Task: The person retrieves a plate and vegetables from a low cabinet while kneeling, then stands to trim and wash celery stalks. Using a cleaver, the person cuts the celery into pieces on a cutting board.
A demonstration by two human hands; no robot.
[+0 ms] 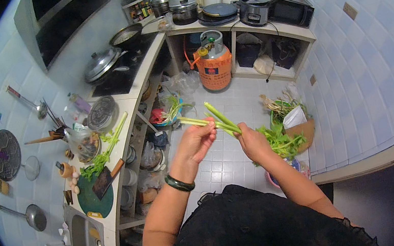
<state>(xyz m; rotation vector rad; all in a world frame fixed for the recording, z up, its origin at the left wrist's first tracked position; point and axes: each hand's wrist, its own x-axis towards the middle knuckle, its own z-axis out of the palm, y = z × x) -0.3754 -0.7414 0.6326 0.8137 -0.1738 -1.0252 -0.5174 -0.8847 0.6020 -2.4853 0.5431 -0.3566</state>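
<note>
My right hand [253, 143] is closed around several celery stalks [217, 114]. Their pale cut-looking ends point up and to the left, and green leaves [283, 140] spread out beyond my wrist on the other side. With thumb and fingers, my left hand [199, 140] pinches one stalk of the same bunch, whose end sticks out past my fingers. A dark green bangle [179, 183] circles my left wrist. The bunch is held in the air above the tiled floor [218, 158].
On the left counter, a cleaver [104, 182] lies on a green cutting board [95, 201] near more celery [108, 148] and the sink [87, 244]. An orange-wrapped gas cylinder [215, 66] stands ahead. A blue basin [170, 113] with greens sits by the shelves.
</note>
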